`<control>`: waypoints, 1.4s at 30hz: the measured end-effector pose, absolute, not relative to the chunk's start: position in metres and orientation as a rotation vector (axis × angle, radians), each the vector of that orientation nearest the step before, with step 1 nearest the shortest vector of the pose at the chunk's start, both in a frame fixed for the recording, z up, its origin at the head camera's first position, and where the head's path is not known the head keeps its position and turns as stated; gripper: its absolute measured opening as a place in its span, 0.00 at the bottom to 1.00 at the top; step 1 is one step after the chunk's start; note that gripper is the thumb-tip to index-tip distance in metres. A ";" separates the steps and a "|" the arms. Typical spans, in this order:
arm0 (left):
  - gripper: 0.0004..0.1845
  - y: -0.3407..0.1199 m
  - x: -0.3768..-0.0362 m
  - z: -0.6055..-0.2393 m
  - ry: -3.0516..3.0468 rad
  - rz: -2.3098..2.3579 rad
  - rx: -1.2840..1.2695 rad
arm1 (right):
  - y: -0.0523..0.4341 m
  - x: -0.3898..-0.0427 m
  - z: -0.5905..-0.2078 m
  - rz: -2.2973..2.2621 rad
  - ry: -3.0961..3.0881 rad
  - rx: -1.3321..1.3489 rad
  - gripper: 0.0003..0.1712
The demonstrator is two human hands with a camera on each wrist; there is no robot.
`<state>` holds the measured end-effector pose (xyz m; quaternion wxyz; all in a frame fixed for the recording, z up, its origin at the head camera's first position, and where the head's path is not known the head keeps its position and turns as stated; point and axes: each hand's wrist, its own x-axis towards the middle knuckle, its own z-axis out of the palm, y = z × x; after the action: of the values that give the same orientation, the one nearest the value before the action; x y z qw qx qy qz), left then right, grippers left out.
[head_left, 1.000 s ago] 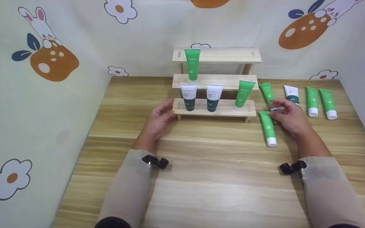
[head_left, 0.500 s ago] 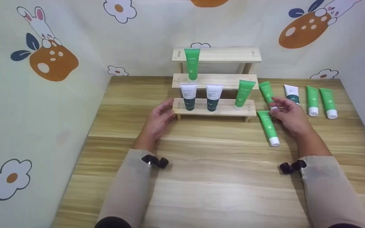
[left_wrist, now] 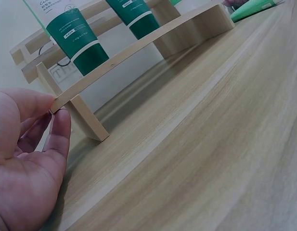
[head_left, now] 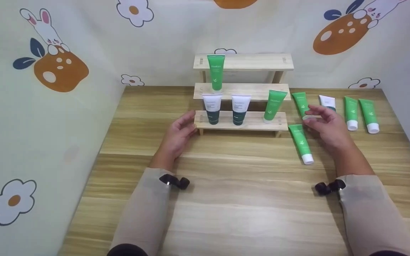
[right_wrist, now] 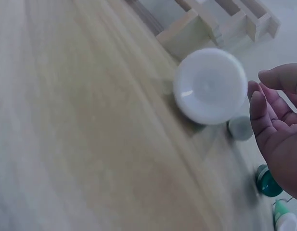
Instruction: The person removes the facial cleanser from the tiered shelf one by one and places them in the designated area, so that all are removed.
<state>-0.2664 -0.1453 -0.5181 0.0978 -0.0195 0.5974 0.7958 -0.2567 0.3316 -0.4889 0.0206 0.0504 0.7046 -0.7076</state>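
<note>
Four tubes stand on the rack (head_left: 242,122), five lie beyond the right hand (head_left: 327,129)'s loose, empty fingers, while left hand (head_left: 178,137)'s fingers pinch its corner.

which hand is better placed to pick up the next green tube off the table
Right, most likely. The right hand hovers open over the green tubes lying right of the wooden rack. The left hand pinches the rack's lowest shelf at its left end, far from them.
</note>
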 end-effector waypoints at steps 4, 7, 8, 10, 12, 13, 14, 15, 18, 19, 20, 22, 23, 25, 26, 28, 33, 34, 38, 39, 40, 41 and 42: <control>0.27 -0.145 -0.265 -0.518 1.763 2.363 -0.046 | 0.325 -0.253 -0.475 -2.328 2.156 0.061 0.28; 0.27 -0.145 -0.265 -0.518 1.760 2.366 -0.045 | 0.319 -0.251 -0.464 -2.420 2.130 -0.039 0.25; 0.27 -0.145 -0.265 -0.518 1.757 2.368 -0.044 | 0.316 -0.251 -0.460 -2.454 2.110 -0.068 0.24; 0.27 -0.145 -0.265 -0.518 1.752 2.372 -0.044 | 0.311 -0.251 -0.452 -2.516 2.071 -0.129 0.22; 0.27 -0.144 -0.265 -0.518 1.751 2.373 -0.043 | 0.305 -0.251 -0.443 -2.566 2.039 -0.185 0.21; 0.27 -0.144 -0.266 -0.518 1.751 2.376 -0.043 | 0.302 -0.251 -0.437 -2.587 2.023 -0.213 0.20; 0.27 -0.144 -0.266 -0.518 1.755 2.375 -0.042 | 0.299 -0.252 -0.432 -2.601 2.012 -0.236 0.20; 0.27 -0.144 -0.266 -0.518 1.759 2.372 -0.042 | 0.296 -0.252 -0.426 -2.615 2.002 -0.261 0.20; 0.26 -0.143 -0.267 -0.518 1.769 2.359 -0.048 | 0.286 -0.255 -0.406 -2.653 1.964 -0.336 0.19; 0.26 -0.143 -0.267 -0.517 1.771 2.355 -0.051 | 0.282 -0.256 -0.399 -2.658 1.958 -0.360 0.19; 0.26 -0.143 -0.267 -0.518 1.769 2.353 -0.053 | 0.278 -0.257 -0.392 -2.658 1.953 -0.380 0.19; 0.26 -0.144 -0.267 -0.518 1.771 2.350 -0.050 | 0.270 -0.260 -0.378 -2.632 1.975 -0.397 0.20; 0.26 -0.144 -0.267 -0.518 1.773 2.350 -0.047 | 0.266 -0.262 -0.371 -2.606 1.993 -0.394 0.20; 0.26 -0.146 -0.266 -0.518 1.781 2.349 -0.042 | 0.258 -0.265 -0.359 -2.543 2.046 -0.371 0.22; 0.27 -0.146 -0.266 -0.518 1.785 2.349 -0.040 | 0.254 -0.266 -0.353 -2.511 2.070 -0.359 0.23; 0.27 -0.147 -0.265 -0.518 1.799 2.343 -0.038 | 0.246 -0.270 -0.344 -2.459 2.093 -0.348 0.23; 0.27 -0.146 -0.265 -0.519 1.794 2.347 -0.028 | 0.223 -0.279 -0.328 -2.433 2.077 -0.446 0.21; 0.26 -0.147 -0.266 -0.520 1.790 2.350 -0.026 | 0.218 -0.281 -0.326 -2.428 2.074 -0.475 0.20; 0.26 -0.147 -0.266 -0.519 1.783 2.351 -0.027 | 0.197 -0.286 -0.318 -2.322 2.136 -0.496 0.20; 0.26 -0.147 -0.266 -0.519 1.785 2.349 -0.028 | 0.191 -0.287 -0.317 -2.293 2.152 -0.491 0.21; 0.26 -0.147 -0.266 -0.519 1.787 2.347 -0.029 | 0.187 -0.288 -0.316 -2.253 2.179 -0.482 0.21; 0.26 -0.147 -0.266 -0.519 1.790 2.345 -0.026 | 0.182 -0.290 -0.315 -2.213 2.208 -0.469 0.21; 0.26 -0.147 -0.266 -0.519 1.794 2.341 -0.025 | 0.178 -0.291 -0.315 -2.183 2.226 -0.458 0.21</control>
<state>-0.2660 -0.1474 -0.5191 0.0957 -0.0083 0.6055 0.7901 -0.2914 0.1775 -0.3151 -0.0048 -0.1455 0.7065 -0.6926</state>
